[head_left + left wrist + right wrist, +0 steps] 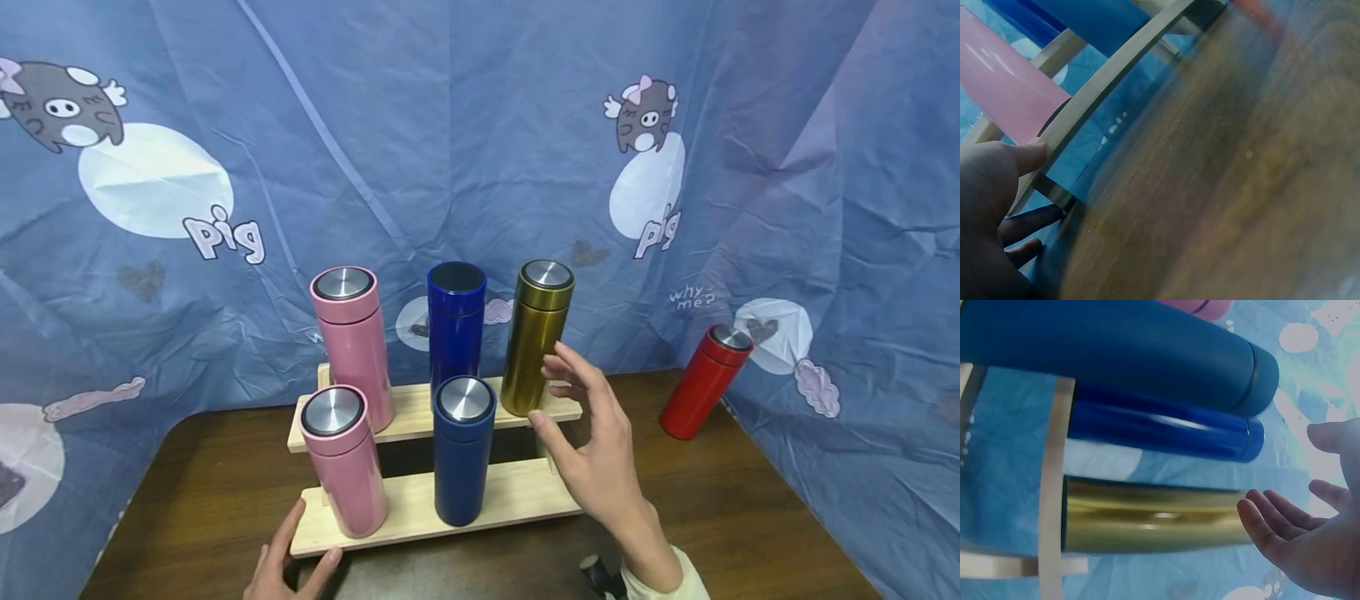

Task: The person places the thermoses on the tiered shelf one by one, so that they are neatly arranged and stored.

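Observation:
A two-tier wooden rack (412,498) carries several thermos bottles. My left hand (288,554) holds the left end of its lower tier; in the left wrist view the thumb (1030,156) lies against the board beside a pink thermos (1007,81). My right hand (596,446) is raised at the rack's right side, fingers spread and nothing held. It is nearest the gold thermos (534,350) on the upper tier, its fingertips overlapping that bottle's edge in the head view. In the right wrist view the fingers (1266,534) are near the gold bottle's top end.
A glossy blue thermos (456,333) and a pink thermos (352,350) share the upper tier. Below stand another pink thermos (347,467) and a matte blue thermos (462,458). On the brown table (735,508), a red thermos (705,383) stands at right. Blue printed cloth (487,125) hangs behind.

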Demonstrator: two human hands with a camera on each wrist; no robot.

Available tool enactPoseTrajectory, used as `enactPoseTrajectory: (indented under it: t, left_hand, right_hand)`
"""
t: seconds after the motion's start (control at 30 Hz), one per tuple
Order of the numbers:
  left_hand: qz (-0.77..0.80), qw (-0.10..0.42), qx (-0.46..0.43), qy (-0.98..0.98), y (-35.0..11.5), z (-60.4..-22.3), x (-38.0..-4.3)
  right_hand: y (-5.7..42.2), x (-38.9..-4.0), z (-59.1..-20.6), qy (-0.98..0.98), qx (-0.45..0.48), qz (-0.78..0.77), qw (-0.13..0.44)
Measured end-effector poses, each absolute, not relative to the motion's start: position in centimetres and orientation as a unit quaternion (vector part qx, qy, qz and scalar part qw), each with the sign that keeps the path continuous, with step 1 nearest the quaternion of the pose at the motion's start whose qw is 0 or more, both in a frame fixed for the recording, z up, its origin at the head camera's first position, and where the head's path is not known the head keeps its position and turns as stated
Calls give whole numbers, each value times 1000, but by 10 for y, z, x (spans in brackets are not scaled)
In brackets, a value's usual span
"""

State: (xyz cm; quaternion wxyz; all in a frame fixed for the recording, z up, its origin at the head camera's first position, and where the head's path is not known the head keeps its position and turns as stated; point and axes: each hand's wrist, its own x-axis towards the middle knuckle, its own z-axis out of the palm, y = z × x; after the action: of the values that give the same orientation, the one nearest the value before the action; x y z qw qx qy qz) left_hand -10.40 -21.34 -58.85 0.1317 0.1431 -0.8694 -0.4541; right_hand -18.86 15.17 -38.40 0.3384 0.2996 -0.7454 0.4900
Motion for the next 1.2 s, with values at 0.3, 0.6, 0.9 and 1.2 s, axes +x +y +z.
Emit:
enactPoseTrajectory:
  t: [0.3, 0.6, 0.9, 1.2]
  left_hand:
    - [-442, 123, 150, -876, -214, -588, -104]
    - [-435, 145, 150, -876, -217, -603, -107]
    - [-444, 148, 145, -872, -217, -601, -106]
    - [-425, 116, 164, -883, -214, -592, -105]
  right_hand:
    - [175, -192, -376, -757, 266, 470, 369]
    - [205, -204, -374, -749, 217, 496, 382]
    - [233, -217, -377, -758, 154, 482, 412]
    - [262, -230, -380, -740, 102, 478, 462]
